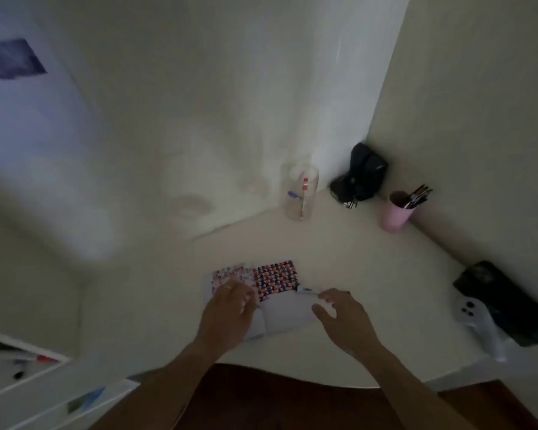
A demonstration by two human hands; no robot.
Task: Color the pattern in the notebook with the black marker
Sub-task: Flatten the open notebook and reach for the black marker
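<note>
Head view, dim light, some motion blur. Open notebook (272, 293) lies flat on the pale surface (339, 259), near the front edge, directly before the person. Far half of the spread carries the pattern: right page densely coloured in dark and red shapes, left page paler and only partly filled. Near half of the spread is plain white. Left hand (229, 308) rests palm down on the left page, fingers loosely spread across the paler pattern; a thin stick-like item seems to lie under its fingertips, too blurred to name. Right hand (339, 311) hovers at the notebook's right edge, fingers curled but apart, thumb separate, touching or just above a small white object (306, 290) with a dark end; cannot tell whether it grips it, nor whether this is the marker. At the back, near the wall corner: a clear glass jar (299, 193) holding a red-tipped stick, a black device (359, 178), and a pink cup (396, 214) with dark brushes. Far right edge: a white game controller (475, 318) beside a black case (507, 305). White drawer unit (44, 395) at lower left.
</note>
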